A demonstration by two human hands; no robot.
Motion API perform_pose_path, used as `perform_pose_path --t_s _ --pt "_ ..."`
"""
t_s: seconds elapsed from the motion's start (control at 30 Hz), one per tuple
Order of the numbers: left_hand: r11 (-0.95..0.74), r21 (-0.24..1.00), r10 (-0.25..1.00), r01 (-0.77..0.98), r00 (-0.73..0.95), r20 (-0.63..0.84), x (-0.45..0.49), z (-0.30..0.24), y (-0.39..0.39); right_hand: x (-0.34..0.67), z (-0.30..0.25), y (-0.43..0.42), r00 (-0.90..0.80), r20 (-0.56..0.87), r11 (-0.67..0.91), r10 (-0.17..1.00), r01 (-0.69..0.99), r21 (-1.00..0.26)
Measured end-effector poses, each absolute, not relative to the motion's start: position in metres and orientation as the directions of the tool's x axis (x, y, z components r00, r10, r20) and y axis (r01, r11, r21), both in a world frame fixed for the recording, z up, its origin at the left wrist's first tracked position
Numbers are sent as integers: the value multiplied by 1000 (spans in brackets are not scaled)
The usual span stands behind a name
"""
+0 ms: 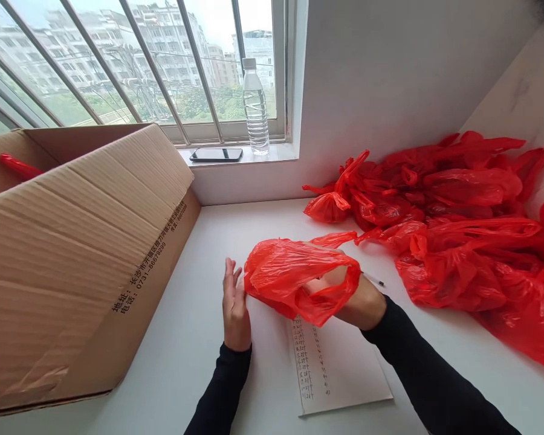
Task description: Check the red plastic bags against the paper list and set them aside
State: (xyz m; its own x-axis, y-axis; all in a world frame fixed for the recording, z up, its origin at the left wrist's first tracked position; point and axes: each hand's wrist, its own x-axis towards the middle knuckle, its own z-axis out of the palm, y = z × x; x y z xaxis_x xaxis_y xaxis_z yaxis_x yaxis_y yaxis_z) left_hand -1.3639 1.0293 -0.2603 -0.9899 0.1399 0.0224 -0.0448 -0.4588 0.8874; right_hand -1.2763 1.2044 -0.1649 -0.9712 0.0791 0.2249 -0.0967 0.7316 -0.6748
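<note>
A red plastic bag [276, 272] is held up over the white table, its handle loop toward my right forearm. My left hand [236, 305] is upright at the bag's left side, fingers stretched out and the thumb side close against the plastic. My right hand [330, 284] reaches in at the handle end; the red film covers its fingers, so their grip is hidden. Below the bag lies a sheet of paper [344, 368] with handwritten columns of numbers, its upper part covered. A pen [373, 279] shows partly behind my right wrist.
On the left stands an open cardboard box [95, 241] with something red inside. Several filled red bags [453, 241] are heaped at the right against the wall. A phone [216, 154] and a water bottle [255, 115] rest on the sill of the barred window.
</note>
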Motion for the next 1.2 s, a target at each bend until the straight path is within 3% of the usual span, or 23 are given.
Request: perform_pose_path --t_s 0.1,0.13,0.2,0.3,0.37,0.47,0.57,0.63,0.73,0.8,0.9,1.0,1.1,1.2 --pt "-187 887 -12 423 -904 428 -1345 -238 1016 -1276 -162 1200 -982 166 603 95 -76 -794" --pt "-65 818 20 571 -819 573 -1335 -230 1012 -1274 -158 1201 -984 152 578 93 -71 -813" --pt "154 641 195 752 -659 727 -1311 -214 1009 -1271 -152 1208 -972 190 582 137 -76 -810" --pt "375 361 520 854 -516 681 -1281 -199 1007 -1267 -150 1228 -900 375 744 224 -91 -662" --pt "366 222 690 903 -424 586 -1270 -196 1004 -1266 -154 1243 -890 416 865 188 -51 -500" --pt "241 76 843 968 -247 478 -1268 -202 994 -1266 -162 1261 -921 342 939 185 63 -339" --pt "164 -12 893 986 -143 426 -1272 -208 980 -1266 -161 1274 -941 225 921 253 163 -354" --pt "186 32 892 982 -183 414 -1274 -207 973 -1263 -157 1280 -960 132 895 246 172 -412" --pt "279 245 807 928 -365 464 -1274 -196 966 -1254 -150 1284 -984 4 877 180 159 -453" --pt "363 441 683 821 -556 474 -1274 -185 964 -1249 -147 1284 -987 -104 885 126 159 -437" --pt "422 724 456 545 -818 350 -1277 -172 964 -1246 -146 1279 -985 -170 887 14 91 -454" --pt "273 913 268 303 -936 230 -1284 -165 969 -1249 -146 1274 -993 -117 903 -14 38 -428" --pt "-41 989 162 142 -976 146 -1294 -156 978 -1252 -142 1273 -995 -45 912 94 104 -396" --pt "-236 972 117 14 -992 43 -1304 -137 986 -1247 -130 1273 -984 126 727 127 6 -687"
